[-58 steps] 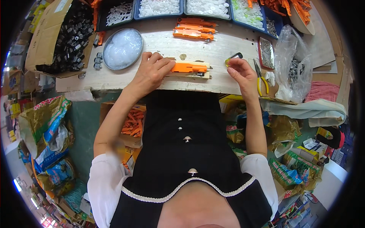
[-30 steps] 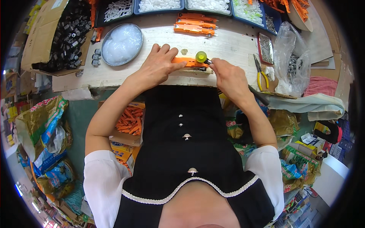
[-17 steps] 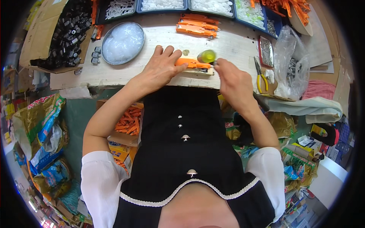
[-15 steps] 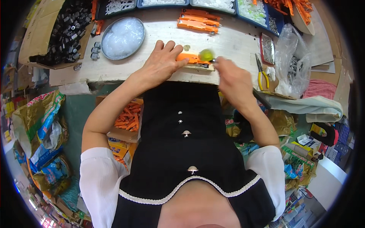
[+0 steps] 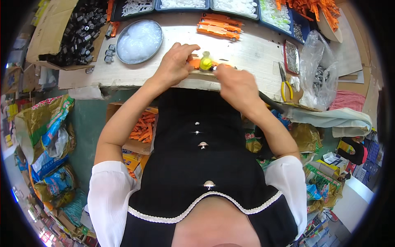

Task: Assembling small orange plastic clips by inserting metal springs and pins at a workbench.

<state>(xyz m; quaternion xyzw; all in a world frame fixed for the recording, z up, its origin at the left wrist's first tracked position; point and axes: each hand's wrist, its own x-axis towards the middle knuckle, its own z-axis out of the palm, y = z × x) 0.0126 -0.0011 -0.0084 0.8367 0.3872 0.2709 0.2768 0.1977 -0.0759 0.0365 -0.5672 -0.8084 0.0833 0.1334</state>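
My right hand [image 5: 238, 86], slightly blurred, is closed around the dark handle of a small mallet with a see-through yellow-green head [image 5: 205, 62]. The mallet head is over an orange plastic part [image 5: 194, 63] lying near the front edge of the worktable [image 5: 177, 31]. At the left end of that part is my left hand [image 5: 175, 64], its thumb and fingers bent against it; the grip is partly hidden. Behind the hands, several similar orange parts [image 5: 219, 29] lie in a row.
A round metal dish [image 5: 161, 38] of clear gel stands left of my hands. Beyond it is a cardboard box [image 5: 48, 39] of black pieces. Trays [image 5: 210, 8] of small white parts line the back. Pliers [image 5: 286, 87] and a clear plastic bag [image 5: 316, 70] lie right.
My right hand and the mallet have moved left along the orange part, toward my left hand. The left hand's fingers have shifted. The whole view has moved slightly.
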